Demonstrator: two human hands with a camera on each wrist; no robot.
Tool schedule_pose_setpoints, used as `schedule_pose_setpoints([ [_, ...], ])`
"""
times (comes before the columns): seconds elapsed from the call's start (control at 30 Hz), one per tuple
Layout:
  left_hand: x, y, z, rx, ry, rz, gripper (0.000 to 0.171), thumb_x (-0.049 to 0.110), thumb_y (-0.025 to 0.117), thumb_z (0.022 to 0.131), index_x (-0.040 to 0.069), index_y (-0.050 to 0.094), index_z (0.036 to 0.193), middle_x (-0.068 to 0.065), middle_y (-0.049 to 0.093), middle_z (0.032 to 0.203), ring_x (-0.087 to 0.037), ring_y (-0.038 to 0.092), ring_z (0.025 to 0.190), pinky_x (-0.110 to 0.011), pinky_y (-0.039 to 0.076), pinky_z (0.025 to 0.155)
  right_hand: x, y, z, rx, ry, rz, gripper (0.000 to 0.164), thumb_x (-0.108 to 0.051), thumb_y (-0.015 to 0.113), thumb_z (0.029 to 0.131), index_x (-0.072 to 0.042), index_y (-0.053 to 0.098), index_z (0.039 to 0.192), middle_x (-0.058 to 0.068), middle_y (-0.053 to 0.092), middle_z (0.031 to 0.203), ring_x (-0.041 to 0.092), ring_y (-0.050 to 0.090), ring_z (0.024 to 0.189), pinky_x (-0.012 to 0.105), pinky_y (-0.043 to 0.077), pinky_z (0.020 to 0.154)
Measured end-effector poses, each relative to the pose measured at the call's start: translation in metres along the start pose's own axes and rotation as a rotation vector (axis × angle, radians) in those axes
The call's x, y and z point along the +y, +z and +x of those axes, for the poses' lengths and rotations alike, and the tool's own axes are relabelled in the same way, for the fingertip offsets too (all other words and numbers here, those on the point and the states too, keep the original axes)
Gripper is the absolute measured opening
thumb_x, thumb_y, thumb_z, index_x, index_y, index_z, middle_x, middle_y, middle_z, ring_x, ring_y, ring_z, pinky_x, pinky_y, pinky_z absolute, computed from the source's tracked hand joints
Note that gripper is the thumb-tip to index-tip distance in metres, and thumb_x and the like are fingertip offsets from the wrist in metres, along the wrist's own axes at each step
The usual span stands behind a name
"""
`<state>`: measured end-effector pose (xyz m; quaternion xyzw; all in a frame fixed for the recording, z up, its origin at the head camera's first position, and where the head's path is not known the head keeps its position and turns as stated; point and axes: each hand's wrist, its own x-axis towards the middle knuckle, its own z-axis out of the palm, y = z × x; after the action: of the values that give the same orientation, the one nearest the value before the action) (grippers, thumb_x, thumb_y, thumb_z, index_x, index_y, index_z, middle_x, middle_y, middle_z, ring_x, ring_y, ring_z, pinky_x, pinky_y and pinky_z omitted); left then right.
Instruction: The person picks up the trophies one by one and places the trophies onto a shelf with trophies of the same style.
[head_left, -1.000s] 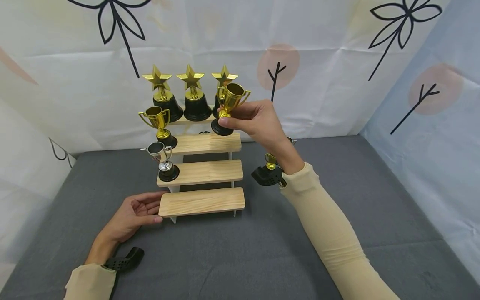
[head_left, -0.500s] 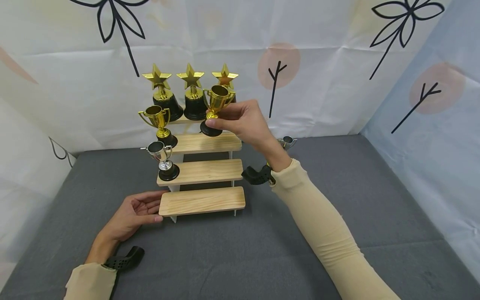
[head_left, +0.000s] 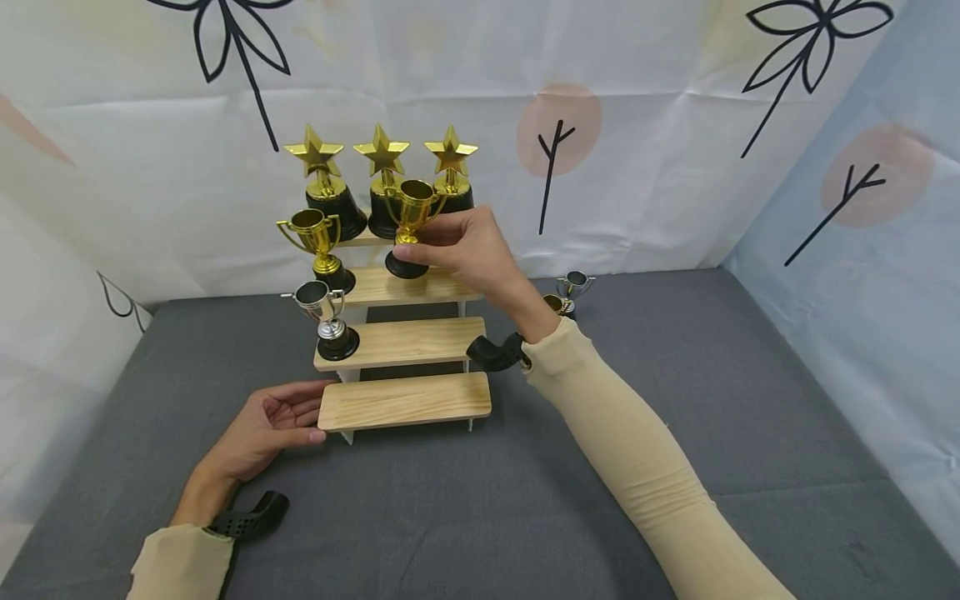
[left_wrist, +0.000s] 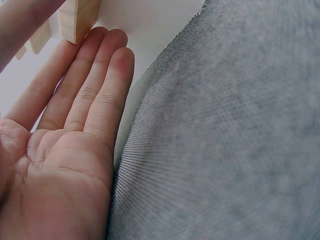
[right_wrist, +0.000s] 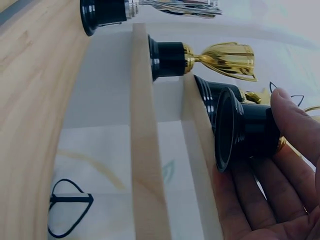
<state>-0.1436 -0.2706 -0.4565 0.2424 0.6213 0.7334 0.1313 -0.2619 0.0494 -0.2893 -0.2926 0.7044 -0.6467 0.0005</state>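
My right hand [head_left: 480,254] grips a gold trophy cup [head_left: 415,204] by its stem and black base. In the right wrist view the base [right_wrist: 250,130] hangs above the second-highest step, apart from it. My left hand [head_left: 266,429] rests with extended fingers at the left end of the lowest step of a wooden display stand [head_left: 405,402]. Another gold cup [head_left: 311,233] stands at the left of the second-highest step. Below it sits a silver cup [head_left: 322,312]. Several gold star trophies [head_left: 382,158] line the top step, partly hidden behind the held cup.
To the right, behind my right wrist, a silver cup [head_left: 574,286] and a partly hidden gold cup [head_left: 553,303] stand on the grey cloth [head_left: 600,517]. A patterned white backdrop [head_left: 645,192] rises close behind the stand.
My right hand has carried the gold cup leftward and slightly down, from the stand's right side to above the middle of the second-highest step. The left hand has stayed in place.
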Motion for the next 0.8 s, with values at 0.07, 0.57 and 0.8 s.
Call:
schedule_pose_setpoints([
  [0.07, 0.000, 0.000, 0.000, -0.001, 0.002, -0.003, 0.066, -0.029, 0.064, 0.080, -0.017, 0.044, 0.142, -0.006, 0.062, 0.136, -0.018, 0.061, 0.125, -0.033, 0.053, 0.103, 0.002, 0.001, 0.000, 0.001, 0.001, 0.003, 0.027, -0.005, 0.083, 0.085, 0.003, 0.077, 0.110, 0.012, 0.077, 0.101, 0.021, 0.074, 0.095, 0.035, 0.062, 0.087],
  [0.57, 0.001, 0.000, 0.000, -0.002, -0.006, -0.005, 0.066, -0.028, 0.064, 0.080, -0.013, 0.047, 0.142, -0.005, 0.063, 0.136, -0.018, 0.062, 0.124, -0.032, 0.053, 0.102, 0.010, 0.010, 0.000, -0.004, 0.019, -0.052, 0.025, -0.008, 0.084, 0.084, 0.002, 0.078, 0.106, 0.011, 0.077, 0.098, 0.018, 0.074, 0.091, 0.032, 0.063, 0.084],
  [0.8, 0.001, 0.000, 0.000, 0.005, -0.009, 0.013, 0.066, -0.028, 0.065, 0.081, -0.015, 0.045, 0.142, -0.005, 0.063, 0.136, -0.018, 0.062, 0.124, -0.032, 0.053, 0.102, 0.013, 0.013, -0.001, 0.003, 0.020, -0.095, 0.026, -0.012, 0.085, 0.084, 0.000, 0.079, 0.106, 0.010, 0.077, 0.097, 0.016, 0.074, 0.089, 0.031, 0.063, 0.082],
])
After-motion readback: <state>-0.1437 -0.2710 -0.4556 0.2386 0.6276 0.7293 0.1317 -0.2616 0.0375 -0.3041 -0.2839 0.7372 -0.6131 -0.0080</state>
